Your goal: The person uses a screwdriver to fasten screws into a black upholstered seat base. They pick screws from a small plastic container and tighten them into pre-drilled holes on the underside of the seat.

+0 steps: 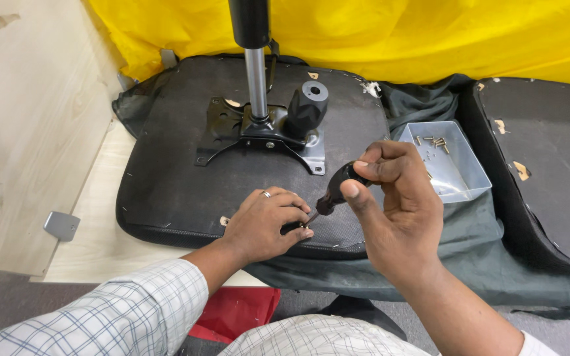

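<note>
An upturned black chair seat lies on the table with a black metal mounting plate and a gas-lift column standing on it. My right hand is shut on a black-handled screwdriver, whose tip points down-left at the seat's near edge. My left hand, a ring on one finger, rests on the seat and pinches a small screw at the screwdriver tip.
A clear plastic tray with several screws sits to the right on dark cloth. A second black seat pad lies at the far right. Yellow cloth hangs behind. A wooden panel with a grey bracket stands at the left.
</note>
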